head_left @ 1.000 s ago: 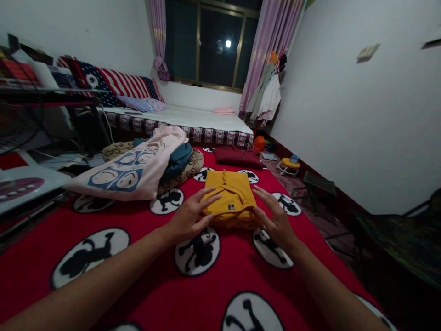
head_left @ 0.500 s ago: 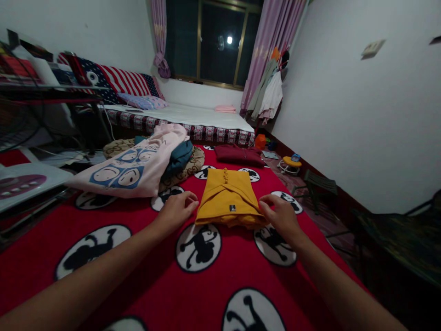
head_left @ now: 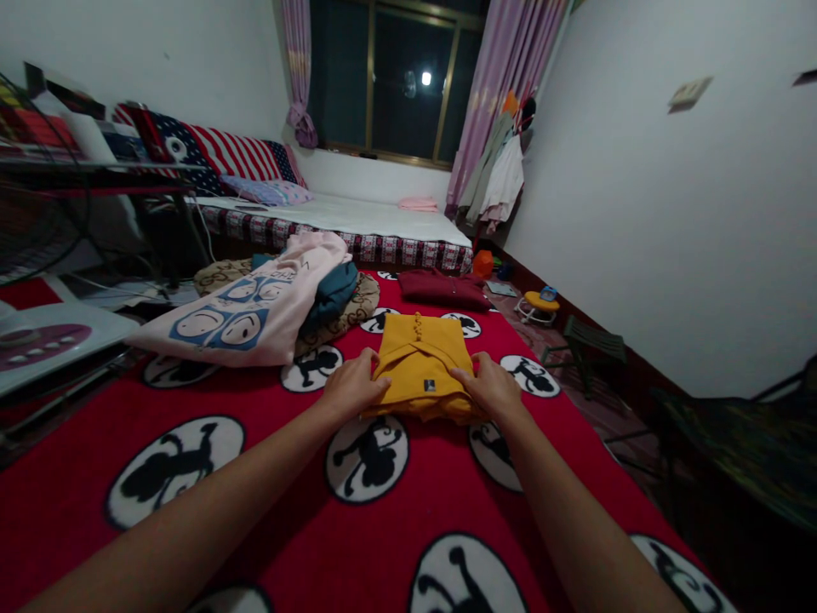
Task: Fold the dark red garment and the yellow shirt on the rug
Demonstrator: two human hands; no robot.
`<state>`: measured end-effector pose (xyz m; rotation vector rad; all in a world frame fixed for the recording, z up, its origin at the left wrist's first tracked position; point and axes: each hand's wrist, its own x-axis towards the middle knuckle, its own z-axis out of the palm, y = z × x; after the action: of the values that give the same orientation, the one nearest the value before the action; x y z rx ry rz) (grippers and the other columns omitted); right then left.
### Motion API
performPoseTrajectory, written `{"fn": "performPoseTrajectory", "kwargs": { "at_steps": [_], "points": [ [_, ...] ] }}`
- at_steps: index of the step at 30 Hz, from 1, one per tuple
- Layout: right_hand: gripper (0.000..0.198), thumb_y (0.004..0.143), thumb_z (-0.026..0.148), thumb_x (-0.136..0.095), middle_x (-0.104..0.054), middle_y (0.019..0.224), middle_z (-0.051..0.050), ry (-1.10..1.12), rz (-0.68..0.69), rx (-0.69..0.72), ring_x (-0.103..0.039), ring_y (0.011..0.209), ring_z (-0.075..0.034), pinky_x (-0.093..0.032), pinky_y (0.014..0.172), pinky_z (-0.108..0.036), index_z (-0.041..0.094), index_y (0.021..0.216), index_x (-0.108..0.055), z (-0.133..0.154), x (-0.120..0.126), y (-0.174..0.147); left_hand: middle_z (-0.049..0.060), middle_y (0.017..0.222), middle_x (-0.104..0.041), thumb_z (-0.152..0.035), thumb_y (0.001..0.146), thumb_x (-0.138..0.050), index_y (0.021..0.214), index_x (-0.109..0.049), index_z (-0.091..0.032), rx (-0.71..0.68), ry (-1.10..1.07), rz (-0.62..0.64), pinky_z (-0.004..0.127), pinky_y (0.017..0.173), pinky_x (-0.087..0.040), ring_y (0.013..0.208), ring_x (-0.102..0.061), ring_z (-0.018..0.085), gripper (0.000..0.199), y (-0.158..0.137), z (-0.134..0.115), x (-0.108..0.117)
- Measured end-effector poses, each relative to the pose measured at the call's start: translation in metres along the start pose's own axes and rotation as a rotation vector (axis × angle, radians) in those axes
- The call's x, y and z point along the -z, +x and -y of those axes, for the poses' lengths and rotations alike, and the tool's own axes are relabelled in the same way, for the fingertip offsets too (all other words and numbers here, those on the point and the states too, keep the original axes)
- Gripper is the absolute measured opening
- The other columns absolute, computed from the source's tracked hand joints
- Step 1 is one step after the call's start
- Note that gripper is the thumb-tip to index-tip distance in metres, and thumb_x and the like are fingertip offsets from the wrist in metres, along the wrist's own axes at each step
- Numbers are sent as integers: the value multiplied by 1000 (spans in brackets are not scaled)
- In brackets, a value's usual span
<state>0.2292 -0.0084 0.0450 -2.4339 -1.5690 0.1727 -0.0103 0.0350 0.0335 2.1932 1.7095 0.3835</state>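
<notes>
A folded yellow hoodie [head_left: 421, 362] with a small dark label near its front edge lies on a red blanket [head_left: 287, 502] patterned with black monkeys in white circles. My left hand [head_left: 356, 383] grips its left side, thumb on top of the cloth and fingers at the edge. On the opposite side, my right hand [head_left: 491, 385] pinches the right edge in the same way. The undersides of both grips are hidden.
A pink printed garment [head_left: 255, 315] lies over teal and brown patterned clothes at left. Beyond the hoodie is a folded maroon garment [head_left: 443, 290]. Dark folding stools [head_left: 591, 340] stand on the floor at right. A bed [head_left: 357, 213] spans the back.
Both hands have come inward from beside the hoodie and now hold its two sides. The hoodie lies in nearly the same place.
</notes>
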Motion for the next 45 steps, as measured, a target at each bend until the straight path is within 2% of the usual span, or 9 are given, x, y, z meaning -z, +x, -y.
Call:
{"fn": "performPoseTrajectory", "kwargs": {
  "at_steps": [4,9,14,22,27,31,36,40,45],
  "points": [
    [66,82,65,-49,-66,114,-17,32,32,21,-62,109,-35,-45,83,-41,18,128,-50,-2,1,-5,8,101,-69,-36,80,-57,118,-54,-23,-30,-28,-28,31,72,-44,96,-64,27,40,-5,1,0],
    [97,67,61,-69,-58,129,-18,159,66,173,-58,114,-33,-45,86,-37,16,144,-31,3,-5,-23,5,94,-70,-30,78,-61,118,-55,-25,-97,-68,-95,28,65,-42,88,-65,23,40,-11,-3,4],
    [73,68,24,-65,-67,111,-10,191,68,298,-65,93,-25,-44,73,-28,20,136,-40,16,-4,-34,1,86,-70,-22,76,-64,113,-59,-28,-189,-147,-140,26,63,-42,76,-65,20,38,-23,-13,3],
    [67,60,15,-63,-68,95,0,107,161,476,-63,80,-20,-40,63,-22,25,126,-50,-4,25,-15,-1,75,-69,-48,87,-54,118,-61,-27,-302,-339,-41,25,59,-42,69,-64,18,37,-52,-31,21],
    [60,75,28,-60,-64,114,-9,166,18,428,-62,100,-25,-47,83,-32,20,133,-45,-27,10,-23,6,112,-66,-30,89,-53,118,-62,-20,-417,-207,-309,30,94,-45,104,-61,20,32,1,-13,23],
    [77,75,46,-64,-46,140,-16,118,-175,448,-46,127,-32,-38,104,-44,19,141,-36,-25,0,-50,7,136,-53,-21,89,-48,132,-53,-20,-382,-18,-279,32,108,-35,126,-48,20,43,64,0,11],
    [91,69,34,-69,-32,150,-14,45,-102,393,-40,131,-35,-39,103,-48,25,148,-26,-13,-12,-75,9,135,-56,-33,85,-59,136,-49,-24,-383,137,-132,37,102,-40,124,-50,25,54,111,-6,1],
    [79,67,11,-60,-47,135,-13,16,-135,397,-52,116,-29,-44,93,-39,25,142,-38,-15,-23,-70,6,117,-67,-35,78,-66,116,-65,-27,-412,213,-71,34,91,-43,111,-59,27,39,120,-14,4],
    [44,77,16,-60,-62,107,-5,33,-69,693,-61,92,-19,-45,76,-26,25,119,-57,-41,0,-29,6,104,-69,-28,74,-65,117,-62,-25,-418,263,-73,31,79,-44,99,-62,27,43,100,-4,36]
  ]
}}
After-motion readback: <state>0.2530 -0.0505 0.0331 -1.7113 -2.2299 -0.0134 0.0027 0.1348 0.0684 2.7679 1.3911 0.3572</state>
